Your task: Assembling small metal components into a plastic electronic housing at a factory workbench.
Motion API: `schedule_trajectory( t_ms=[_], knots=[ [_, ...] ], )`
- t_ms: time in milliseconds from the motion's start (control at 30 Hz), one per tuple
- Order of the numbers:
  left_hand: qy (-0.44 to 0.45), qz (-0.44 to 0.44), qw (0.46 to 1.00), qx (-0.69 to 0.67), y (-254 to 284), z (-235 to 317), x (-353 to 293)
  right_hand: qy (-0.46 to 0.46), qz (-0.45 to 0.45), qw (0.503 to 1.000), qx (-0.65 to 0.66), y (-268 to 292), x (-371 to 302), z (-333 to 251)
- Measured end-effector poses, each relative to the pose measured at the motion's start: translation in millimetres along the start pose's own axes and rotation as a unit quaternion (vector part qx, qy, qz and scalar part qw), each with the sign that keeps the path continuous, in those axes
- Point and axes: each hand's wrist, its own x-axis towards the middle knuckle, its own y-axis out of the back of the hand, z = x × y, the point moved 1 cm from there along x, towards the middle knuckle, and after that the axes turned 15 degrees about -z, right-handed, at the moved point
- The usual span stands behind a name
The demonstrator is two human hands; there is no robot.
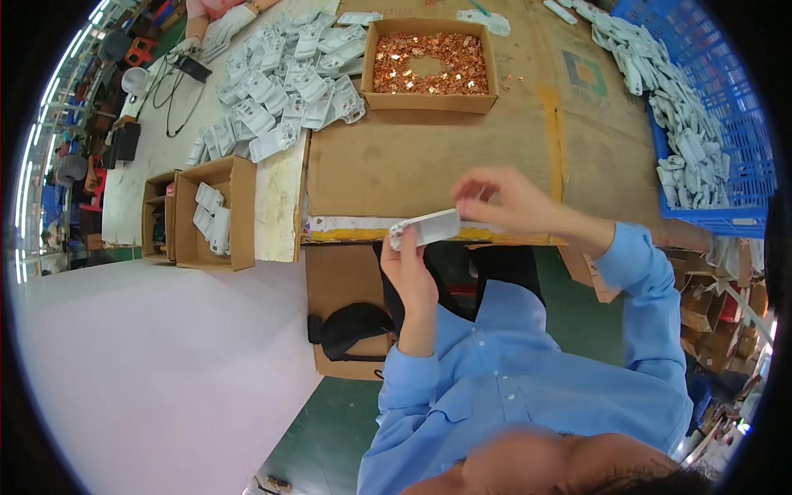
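Observation:
My left hand (412,276) grips a long white plastic housing (435,226) at its left end, just over the table's near edge. The housing is tilted slightly, its right end higher. Close to that right end is my right hand (516,202), its fingers curled and pinched together. Whatever lies between those fingertips, if anything, is too small to tell. Beyond my hands stands an open cardboard box (429,102) of small shiny copper-coloured metal pieces, with a bare patch in the middle. A heap of similar white housings (280,87) lies to its left.
A smaller cardboard box (242,219) with a few white housings stands at the left table edge. On the right, a blue plastic crate (747,124) holds many white parts. Another person's gloved hand (227,31) is at the far left, near a black cable (172,103).

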Motion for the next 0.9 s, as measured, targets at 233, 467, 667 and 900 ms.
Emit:
schedule_trajectory(
  t_ms=[233,467,667,900],
  knots=[
    [-0.015,0.029,0.994,-0.107,18,15,-5,0.036,0.148,0.867,-0.475,143,110,9],
    [0.082,-0.016,0.989,-0.125,21,-2,-7,-0.066,0.037,0.776,-0.626,171,169,30],
    [0.131,-0.039,0.982,-0.129,16,-8,-8,-0.059,0.008,0.742,-0.667,171,172,32],
    [0.136,-0.046,0.983,-0.112,17,-6,-8,-0.075,-0.009,0.72,-0.69,169,174,37]
  ],
)
